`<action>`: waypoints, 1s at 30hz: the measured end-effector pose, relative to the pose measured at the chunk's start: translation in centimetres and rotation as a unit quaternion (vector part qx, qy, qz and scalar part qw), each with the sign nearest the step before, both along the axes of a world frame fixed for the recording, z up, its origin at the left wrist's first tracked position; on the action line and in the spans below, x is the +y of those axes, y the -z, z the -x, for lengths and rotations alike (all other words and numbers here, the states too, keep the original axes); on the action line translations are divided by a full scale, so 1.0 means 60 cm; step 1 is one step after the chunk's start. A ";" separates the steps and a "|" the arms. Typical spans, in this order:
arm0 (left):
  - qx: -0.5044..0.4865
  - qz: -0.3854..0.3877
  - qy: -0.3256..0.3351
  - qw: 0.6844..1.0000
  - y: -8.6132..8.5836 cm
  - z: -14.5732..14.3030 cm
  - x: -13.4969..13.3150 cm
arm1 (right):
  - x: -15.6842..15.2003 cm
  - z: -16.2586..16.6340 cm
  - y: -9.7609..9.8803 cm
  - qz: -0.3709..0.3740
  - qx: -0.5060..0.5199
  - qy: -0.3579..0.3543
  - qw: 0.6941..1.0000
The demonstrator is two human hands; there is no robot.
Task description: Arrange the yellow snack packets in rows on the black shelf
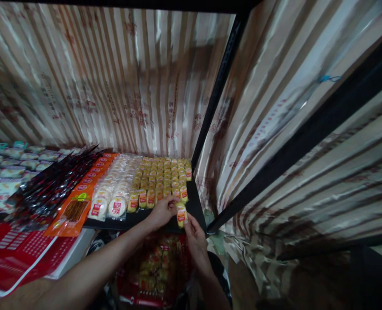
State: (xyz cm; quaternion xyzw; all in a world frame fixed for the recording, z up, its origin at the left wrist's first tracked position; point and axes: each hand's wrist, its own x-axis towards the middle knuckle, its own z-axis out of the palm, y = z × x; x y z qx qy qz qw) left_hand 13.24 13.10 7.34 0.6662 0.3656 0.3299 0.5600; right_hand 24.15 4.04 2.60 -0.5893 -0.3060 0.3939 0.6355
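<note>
A small yellow snack packet (181, 214) with a red and white label is held upright just off the front edge of the shelf. My left hand (164, 212) pinches it near its upper left corner, fingers closed. On its lower right side, the thumb and fingers of my right hand (195, 239) grip it. Behind it, rows of matching yellow packets (158, 178) stand close together on the black shelf (195, 206). Below my arms, an open red bag (155, 267) holds more yellow packets.
Left of the rows lie clear-wrapped white round crackers (117, 207), an orange snack bag (71, 211), dark glossy packets (49, 189) and white packets (4, 189). Black posts (217, 90) frame the shelf, with striped plastic sheeting (113, 77) behind. A red printed box (20, 254) sits lower left.
</note>
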 end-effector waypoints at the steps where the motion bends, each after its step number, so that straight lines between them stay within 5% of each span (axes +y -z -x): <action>1: 0.006 -0.021 0.004 1.000 -0.007 -0.009 0.008 | 0.011 -0.004 0.000 -0.006 -0.021 0.017 1.000; 13: 0.119 -0.178 0.006 0.977 -0.070 -0.125 0.125 | 0.151 -0.069 -0.025 -0.030 -0.211 0.147 0.966; 19: 0.194 -0.262 0.020 0.945 -0.063 -0.170 0.170 | 0.198 -0.085 -0.012 -0.012 -0.292 0.199 0.936; 30: 0.298 -0.342 0.063 0.889 -0.031 -0.202 0.215 | 0.246 -0.113 0.042 0.021 -0.280 0.179 0.943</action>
